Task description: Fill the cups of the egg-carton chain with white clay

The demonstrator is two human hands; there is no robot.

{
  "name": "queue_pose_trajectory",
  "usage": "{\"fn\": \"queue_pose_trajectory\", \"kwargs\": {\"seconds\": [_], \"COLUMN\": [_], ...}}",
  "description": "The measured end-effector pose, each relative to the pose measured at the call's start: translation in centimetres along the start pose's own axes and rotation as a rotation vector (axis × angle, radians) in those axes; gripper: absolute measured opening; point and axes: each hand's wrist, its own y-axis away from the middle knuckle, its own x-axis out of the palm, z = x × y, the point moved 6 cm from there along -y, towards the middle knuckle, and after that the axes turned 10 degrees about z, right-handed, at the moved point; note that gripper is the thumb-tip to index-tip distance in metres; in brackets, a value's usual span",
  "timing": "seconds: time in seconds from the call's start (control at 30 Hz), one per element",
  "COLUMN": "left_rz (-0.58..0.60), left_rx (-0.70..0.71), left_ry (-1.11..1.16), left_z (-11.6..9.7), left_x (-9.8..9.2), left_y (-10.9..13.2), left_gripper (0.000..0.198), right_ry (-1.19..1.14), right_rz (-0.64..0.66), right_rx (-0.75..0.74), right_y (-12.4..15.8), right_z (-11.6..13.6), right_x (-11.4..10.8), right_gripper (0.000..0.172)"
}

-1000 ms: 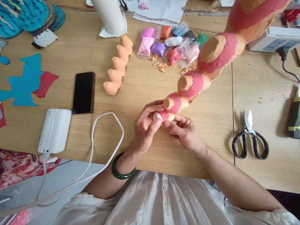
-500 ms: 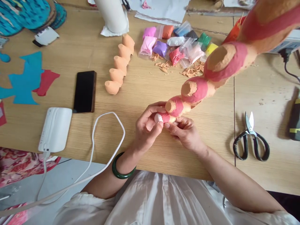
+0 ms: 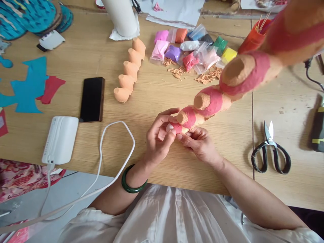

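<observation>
A long knobbly stalk (image 3: 211, 100) of orange and dark pink clay slants from the upper right down to my hands, its lumps growing smaller toward me. Around its small lower tip my left hand (image 3: 160, 136) is closed, thumb and fingers against a whitish bit of clay (image 3: 169, 127) on the end lump. My right hand (image 3: 199, 143) pinches the same end from the other side, thumb on its underside. Part of the tip is hidden by the fingers. Beyond my left hand lies a separate row of orange lumps (image 3: 130, 70).
Bagged coloured clay (image 3: 173, 53) and orange crumbs (image 3: 206, 77) lie at the back. Scissors (image 3: 270, 148) are on the right. On the left sit a black phone (image 3: 92, 99) and a white power bank (image 3: 60, 140), whose cable (image 3: 101, 145) loops near my left arm. A red cup (image 3: 253, 37) holds sticks.
The stalk has shifted slightly, its lower lumps a little to the left and its upper part a little right, uncovering more of the red cup. Both hands keep their grip.
</observation>
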Motion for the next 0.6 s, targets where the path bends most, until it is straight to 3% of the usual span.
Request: {"fn": "queue_pose_trajectory", "kwargs": {"seconds": [0.13, 0.23, 0.33, 0.43, 0.6], "left_rz": [0.038, -0.013, -0.088, -0.060, -0.019], "left_rx": [-0.073, -0.134, -0.319, -0.455, -0.390], "left_ry": [0.126, 0.315, 0.503, 0.592, 0.575], "left_z": [0.6, 0.9, 1.6, 1.7, 1.1], "left_x": [0.1, 0.1, 0.2, 0.7, 0.9], "left_y": [0.1, -0.1, -0.2, -0.3, -0.7], "left_gripper": [0.032, 0.041, 0.042, 0.034, 0.036], "right_ry": [0.002, 0.002, -0.014, -0.012, -0.086], "right_rz": [0.005, 0.014, 0.037, 0.052, 0.069], "right_rx": [0.005, 0.007, -0.008, -0.010, 0.042], "right_y": [0.1, 0.1, 0.1, 0.0, -0.1], "right_z": [0.3, 0.5, 0.5, 0.5, 0.4], "right_x": [-0.2, -0.2, -0.2, -0.6, -1.1], "right_gripper": [0.035, 0.036, 0.038, 0.037, 0.034]}}
